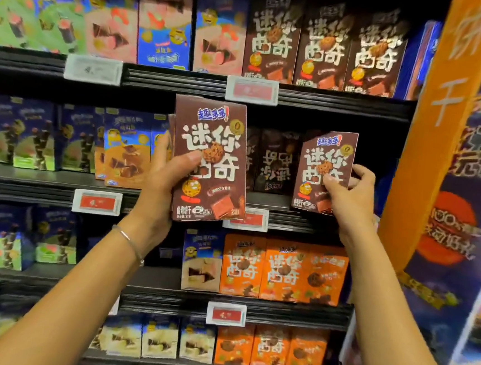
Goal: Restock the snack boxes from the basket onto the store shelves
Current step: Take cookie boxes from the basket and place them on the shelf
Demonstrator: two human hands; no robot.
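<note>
A: Bright, even store light. The big brown box in the middle reads sharp, and so does the small brown box just right of it.
B: Left of it and above, packs smear soft. Behind it the shelf recess sits dark.
A: Far right of it, the orange banner bows, wide-angle bend.

The large box and small box are dark brown with white lettering; the lower boxes are orange; the banner is orange with white characters.
</note>
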